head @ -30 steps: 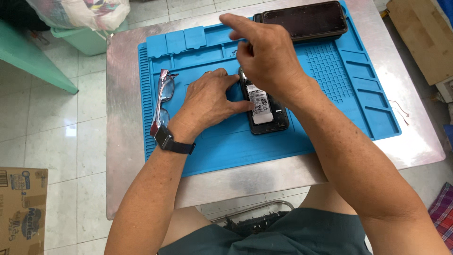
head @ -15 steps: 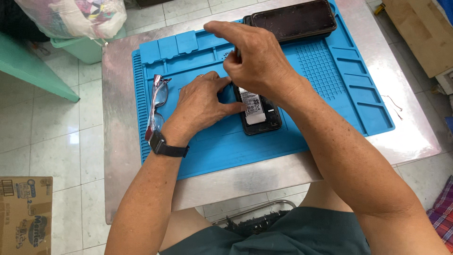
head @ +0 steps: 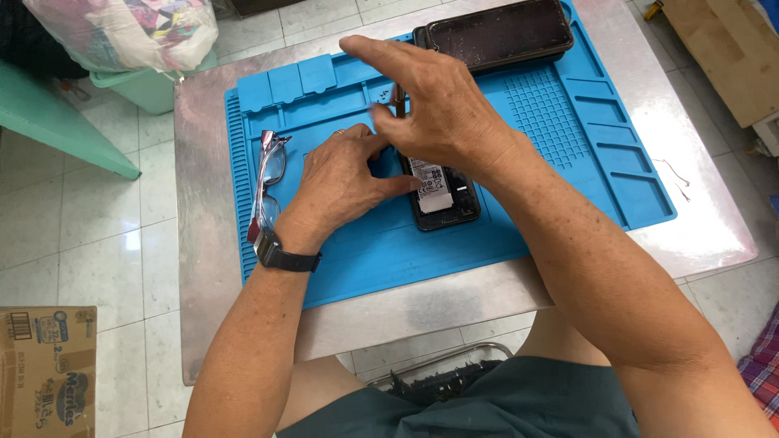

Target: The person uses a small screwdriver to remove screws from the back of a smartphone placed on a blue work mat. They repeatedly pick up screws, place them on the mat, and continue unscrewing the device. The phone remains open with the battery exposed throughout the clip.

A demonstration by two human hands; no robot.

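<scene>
An opened black phone (head: 442,199) with its white-labelled battery showing lies on a blue work mat (head: 519,122). My left hand (head: 341,182), with a black watch at the wrist, rests flat on the phone's left side and holds it down. My right hand (head: 430,105) hovers over the phone's top end and pinches a thin metal tool (head: 399,99) held upright. The tool's tip and the phone's upper part are hidden by my hands.
Folded glasses (head: 269,182) lie on the mat's left side. A dark phone panel (head: 495,36) sits at the mat's far edge. The mat covers a small metal table (head: 706,235). A cardboard box (head: 45,373), a green bin and a plastic bag stand on the tiled floor.
The view has shifted slightly. My right hand has lifted a little toward the phone's top end with the tool. My left hand stays pressed on the phone.
</scene>
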